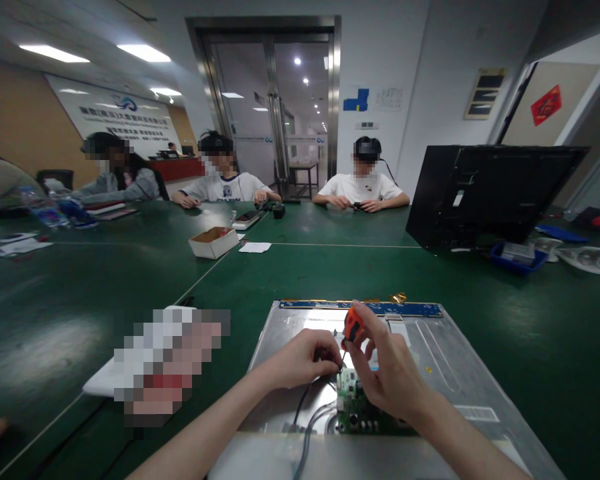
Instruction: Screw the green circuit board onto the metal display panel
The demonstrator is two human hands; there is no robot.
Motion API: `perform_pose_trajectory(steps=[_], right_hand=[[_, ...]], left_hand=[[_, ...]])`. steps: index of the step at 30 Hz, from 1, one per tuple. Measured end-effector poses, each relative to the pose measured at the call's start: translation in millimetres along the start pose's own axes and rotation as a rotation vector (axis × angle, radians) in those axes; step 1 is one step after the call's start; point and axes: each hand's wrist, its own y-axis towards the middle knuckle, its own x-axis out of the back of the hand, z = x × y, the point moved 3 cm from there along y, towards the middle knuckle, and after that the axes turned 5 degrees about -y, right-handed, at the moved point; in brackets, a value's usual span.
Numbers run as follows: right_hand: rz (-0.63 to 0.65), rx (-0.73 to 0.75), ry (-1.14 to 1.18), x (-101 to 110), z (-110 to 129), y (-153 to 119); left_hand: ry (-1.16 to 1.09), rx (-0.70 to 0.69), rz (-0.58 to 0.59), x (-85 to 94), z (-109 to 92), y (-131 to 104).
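Observation:
My right hand (393,363) grips a small orange and black screwdriver (353,325). Its thin shaft points down to the upper left corner of a green circuit board (353,399). Close by the tip, my left hand (305,357) has its fingertips pinched together at the board's edge; whatever they hold is too small or hidden to make out. The board sits on the silvery metal back of a flat display panel (430,340), which lies on the table. A grey cable (307,437) curves off the board's left side toward me. Part of the board is covered by my right hand.
Left of the panel lies a white object (103,377), partly blurred out. Beyond are a small open box (214,243), a large black monitor (485,193) and a blue tray (517,260) on the green table (300,273). Several people sit at the far side.

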Motion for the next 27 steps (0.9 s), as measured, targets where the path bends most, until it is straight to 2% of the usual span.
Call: perform_pose_trajectory(steps=[9,17,27], right_hand=[[-0.088,0.007,-0.087,1.7,2.1,3.9],[-0.008,-0.011,0.005,-0.5,-1.3,0.5],[-0.067,0.028,-0.043,0.9,1.7,1.7]], left_hand=[[-0.001,0.016,-0.014,0.2,3.4,0.1],[-0.025,0.018,0.000,0.0,-0.6,-0.5],[-0.007,-0.018,-0.005,0.2,3.7,0.0]])
